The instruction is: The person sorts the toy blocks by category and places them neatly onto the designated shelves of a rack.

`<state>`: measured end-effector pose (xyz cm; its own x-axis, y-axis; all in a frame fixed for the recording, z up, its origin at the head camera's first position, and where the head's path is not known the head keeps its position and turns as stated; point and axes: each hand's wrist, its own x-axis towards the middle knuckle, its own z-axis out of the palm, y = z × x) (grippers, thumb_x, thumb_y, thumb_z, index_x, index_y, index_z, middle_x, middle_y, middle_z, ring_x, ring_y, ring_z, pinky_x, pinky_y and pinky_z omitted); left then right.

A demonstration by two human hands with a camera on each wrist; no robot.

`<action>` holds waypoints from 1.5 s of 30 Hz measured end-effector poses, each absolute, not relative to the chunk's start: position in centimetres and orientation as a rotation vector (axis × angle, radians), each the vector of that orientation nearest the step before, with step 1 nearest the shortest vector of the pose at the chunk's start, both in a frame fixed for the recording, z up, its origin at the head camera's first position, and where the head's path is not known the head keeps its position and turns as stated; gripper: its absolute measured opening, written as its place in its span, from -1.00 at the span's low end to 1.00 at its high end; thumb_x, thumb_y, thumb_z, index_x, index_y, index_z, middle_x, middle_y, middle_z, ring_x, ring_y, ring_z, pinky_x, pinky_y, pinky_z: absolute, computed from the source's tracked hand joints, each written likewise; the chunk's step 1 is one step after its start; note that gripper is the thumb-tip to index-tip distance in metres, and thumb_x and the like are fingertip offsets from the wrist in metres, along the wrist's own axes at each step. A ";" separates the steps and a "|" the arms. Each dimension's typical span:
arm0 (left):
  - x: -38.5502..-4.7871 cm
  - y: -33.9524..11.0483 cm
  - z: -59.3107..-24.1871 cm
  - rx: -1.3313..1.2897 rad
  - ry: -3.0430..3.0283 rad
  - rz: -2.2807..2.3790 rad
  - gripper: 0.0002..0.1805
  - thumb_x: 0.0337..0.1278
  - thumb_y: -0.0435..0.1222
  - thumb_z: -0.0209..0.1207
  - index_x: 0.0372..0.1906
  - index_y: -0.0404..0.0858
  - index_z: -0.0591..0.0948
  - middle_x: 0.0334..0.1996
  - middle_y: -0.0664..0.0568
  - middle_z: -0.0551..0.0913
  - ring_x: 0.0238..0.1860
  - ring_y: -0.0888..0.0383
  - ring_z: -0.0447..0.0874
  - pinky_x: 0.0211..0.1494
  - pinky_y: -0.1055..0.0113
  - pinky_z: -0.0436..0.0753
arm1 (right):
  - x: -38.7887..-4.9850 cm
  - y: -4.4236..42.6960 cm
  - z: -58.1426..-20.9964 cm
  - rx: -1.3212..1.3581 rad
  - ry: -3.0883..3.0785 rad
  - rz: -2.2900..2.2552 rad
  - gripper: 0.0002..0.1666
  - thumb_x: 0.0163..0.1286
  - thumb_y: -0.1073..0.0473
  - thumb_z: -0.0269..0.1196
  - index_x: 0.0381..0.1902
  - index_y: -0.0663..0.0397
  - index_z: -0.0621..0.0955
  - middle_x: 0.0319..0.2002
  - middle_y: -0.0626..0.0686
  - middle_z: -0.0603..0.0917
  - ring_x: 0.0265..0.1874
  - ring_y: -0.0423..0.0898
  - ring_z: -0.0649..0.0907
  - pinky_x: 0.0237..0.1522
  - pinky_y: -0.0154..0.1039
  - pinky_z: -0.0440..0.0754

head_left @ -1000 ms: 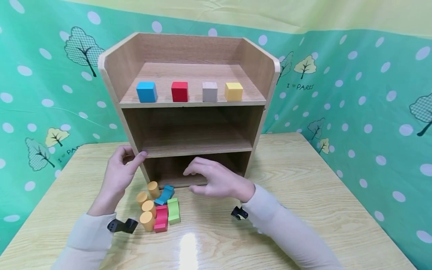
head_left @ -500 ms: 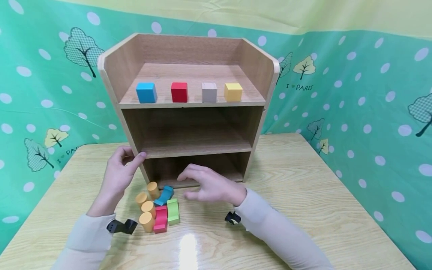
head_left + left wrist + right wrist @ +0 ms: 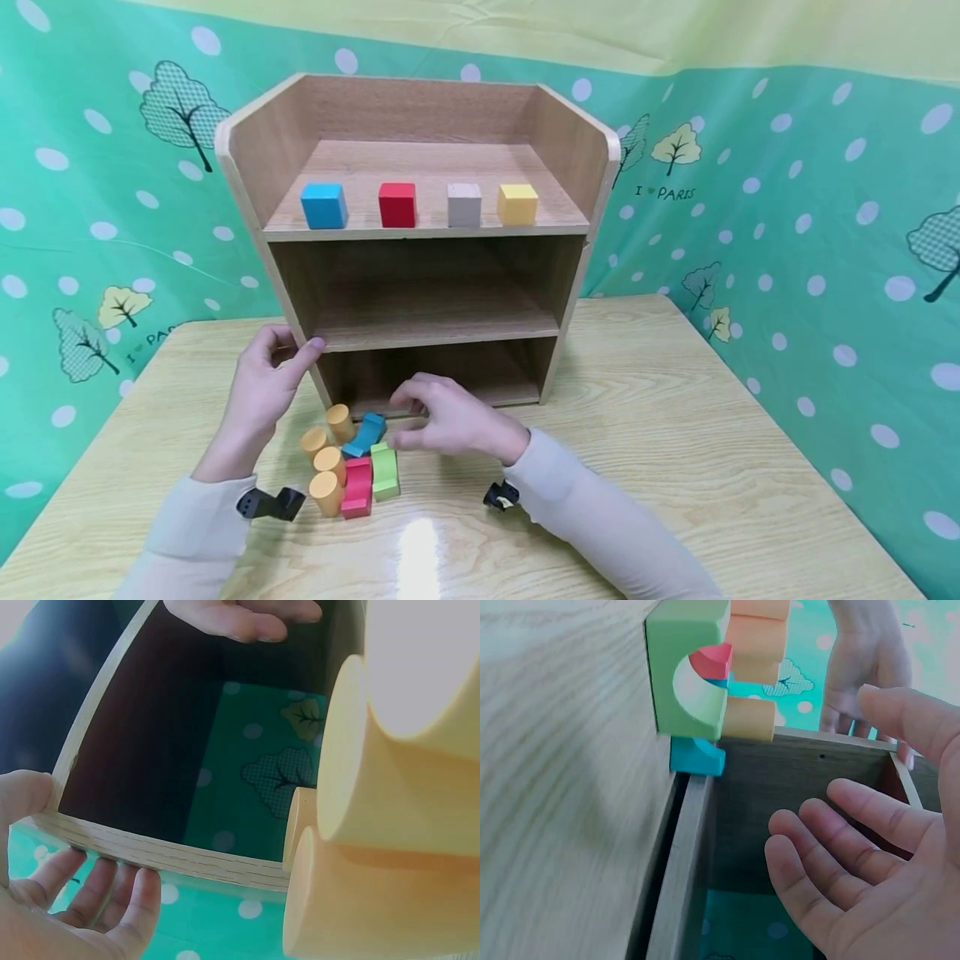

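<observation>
My left hand [image 3: 266,383] grips the left side panel of a small wooden shelf unit [image 3: 442,342], its thumb on the front edge and its fingers on the outer face, as the left wrist view shows. My right hand [image 3: 457,417] hovers before the bottom compartment with fingers loosely bent and nothing in them. Just left of it on the table lie a green arch block [image 3: 386,472], a blue arch block [image 3: 366,435] and a red arch block [image 3: 357,487]. Several orange wooden cylinders [image 3: 327,493] stand upright beside them, near my left wrist.
Along the front of the top shelf sit a blue cube [image 3: 325,207], a red cube [image 3: 397,206], a grey cube [image 3: 464,206] and a yellow cube [image 3: 517,206]. A dotted green curtain [image 3: 787,208] hangs behind the wooden table [image 3: 720,467].
My right hand has moved left and slightly down, closer to the green and blue arch blocks. The left hand keeps its place on the shelf unit, and the blocks lie as before.
</observation>
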<state>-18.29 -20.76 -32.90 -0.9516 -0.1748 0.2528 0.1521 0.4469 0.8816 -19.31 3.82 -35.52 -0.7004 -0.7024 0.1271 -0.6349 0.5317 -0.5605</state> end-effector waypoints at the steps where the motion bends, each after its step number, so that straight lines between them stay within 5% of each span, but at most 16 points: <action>1: -18.3 -20.7 -32.9 0.019 -2.391 -1.507 -0.47 0.27 -0.04 0.14 0.10 -0.37 0.40 -0.04 -0.02 0.44 -0.04 0.14 0.34 -0.12 0.37 0.42 | -19.3 3.7 -35.6 -1.163 2.640 -0.898 -0.46 0.17 -0.12 0.37 0.04 0.00 0.58 -0.09 -0.06 0.58 -0.16 -0.14 0.56 -0.16 -0.45 0.49; 24: -18.2 -20.9 -33.0 0.018 -2.391 -1.511 -0.48 0.27 -0.04 0.15 0.10 -0.36 0.40 -0.04 -0.01 0.44 -0.03 0.15 0.35 -0.12 0.36 0.42 | -19.2 1.9 -37.3 -1.298 2.475 -0.659 -0.23 0.10 -0.11 0.43 0.21 0.07 0.46 0.10 -0.11 0.52 0.06 -0.23 0.50 0.10 -0.43 0.40; 45: -18.3 -21.0 -32.9 0.031 -2.414 -1.505 -0.45 0.28 -0.02 0.13 0.15 -0.34 0.39 0.01 -0.03 0.42 -0.01 0.13 0.33 -0.10 0.34 0.42 | -18.4 1.7 -37.8 -1.275 2.551 -0.497 -0.27 0.09 -0.15 0.43 0.18 0.00 0.52 0.04 -0.18 0.50 -0.09 -0.33 0.46 0.00 -0.48 0.43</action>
